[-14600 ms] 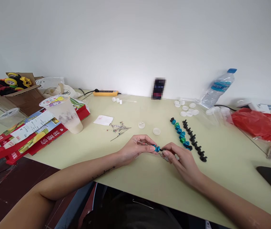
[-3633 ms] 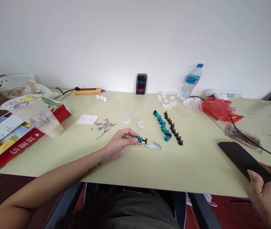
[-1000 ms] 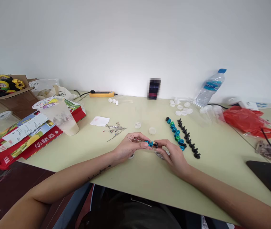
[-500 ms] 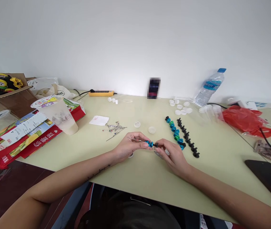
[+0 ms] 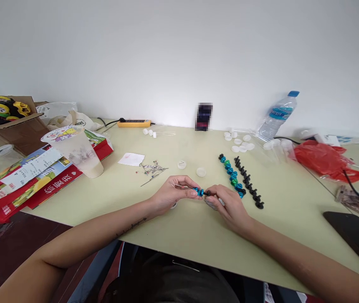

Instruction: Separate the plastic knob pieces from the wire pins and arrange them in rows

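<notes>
Between finger and thumb, my left hand (image 5: 173, 194) pinches a small blue spool-like part (image 5: 199, 192). A thin metal pin (image 5: 177, 184) with some red on it also lies across that hand. Closed at the other end, my right hand (image 5: 230, 205) grips a small black peg-like part (image 5: 207, 193), which meets the blue one. A silver, striped piece (image 5: 210, 203) shows under the right fingers; its kind is unclear. Close by on the right are a row of blue and green parts (image 5: 230, 170) and a row of black pegs (image 5: 246, 180).
Two round white caps (image 5: 201, 172) lie beyond my hands. A pile of metal pins (image 5: 152, 169) sits left beside white paper (image 5: 131, 159). A drink cup (image 5: 80, 153) stands far left. More caps (image 5: 238, 141), a water bottle (image 5: 278, 115) and a red bag (image 5: 324, 160) are at right.
Both hands stay almost in place. The blue part has shifted very slightly toward me, still joined with the black one.
</notes>
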Tool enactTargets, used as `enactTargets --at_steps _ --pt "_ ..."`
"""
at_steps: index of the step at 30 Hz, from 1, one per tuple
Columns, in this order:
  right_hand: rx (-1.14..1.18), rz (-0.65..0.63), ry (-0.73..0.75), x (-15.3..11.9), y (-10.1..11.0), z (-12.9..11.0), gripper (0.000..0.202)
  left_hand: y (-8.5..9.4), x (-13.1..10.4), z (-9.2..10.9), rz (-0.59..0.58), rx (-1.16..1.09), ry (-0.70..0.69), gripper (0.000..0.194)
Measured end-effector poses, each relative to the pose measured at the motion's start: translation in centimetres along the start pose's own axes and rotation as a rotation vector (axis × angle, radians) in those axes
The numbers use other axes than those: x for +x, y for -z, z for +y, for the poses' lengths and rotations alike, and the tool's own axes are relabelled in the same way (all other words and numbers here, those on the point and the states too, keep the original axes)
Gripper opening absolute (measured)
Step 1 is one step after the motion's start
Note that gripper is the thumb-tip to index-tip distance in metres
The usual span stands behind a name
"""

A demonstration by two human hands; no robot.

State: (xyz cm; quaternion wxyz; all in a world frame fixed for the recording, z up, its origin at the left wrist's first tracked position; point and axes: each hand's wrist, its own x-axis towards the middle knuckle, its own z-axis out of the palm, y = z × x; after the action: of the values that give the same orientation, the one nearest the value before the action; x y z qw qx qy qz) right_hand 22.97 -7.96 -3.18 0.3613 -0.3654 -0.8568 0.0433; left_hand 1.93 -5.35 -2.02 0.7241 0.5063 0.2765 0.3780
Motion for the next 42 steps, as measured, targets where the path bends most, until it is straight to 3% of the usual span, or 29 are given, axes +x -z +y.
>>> enactTargets --at_steps 7,12,17,21,30,39,42 --pt "0.025 0.086 0.062 -0.07 -0.05 -0.04 0.015 0.05 0.12 0.20 0.020 0.024 -0.026 0.023" --pt "0.014 0.044 0.037 -0.14 0.09 -0.03 0.010 -0.16 0.03 0.23 0.024 0.064 -0.038 0.029" --pt "0.011 0.009 0.048 -0.04 0.07 -0.11 0.018 -0.12 0.00 0.11 0.008 0.049 -0.032 0.025" --pt "0.014 0.036 0.033 -0.03 0.02 -0.17 0.011 -0.13 -0.01 0.33 0.028 0.034 -0.027 0.025" --pt "0.003 0.028 0.026 0.00 0.10 -0.17 0.020 -0.02 0.10 -0.04 0.009 0.019 -0.021 0.026" --pt "0.034 0.036 0.003 -0.23 -0.06 0.04 0.011 0.01 0.11 0.15 0.013 0.042 -0.027 0.023" --pt "0.048 0.014 -0.003 -0.18 0.13 0.03 0.022 -0.05 0.10 0.03 0.006 0.042 -0.011 0.024"
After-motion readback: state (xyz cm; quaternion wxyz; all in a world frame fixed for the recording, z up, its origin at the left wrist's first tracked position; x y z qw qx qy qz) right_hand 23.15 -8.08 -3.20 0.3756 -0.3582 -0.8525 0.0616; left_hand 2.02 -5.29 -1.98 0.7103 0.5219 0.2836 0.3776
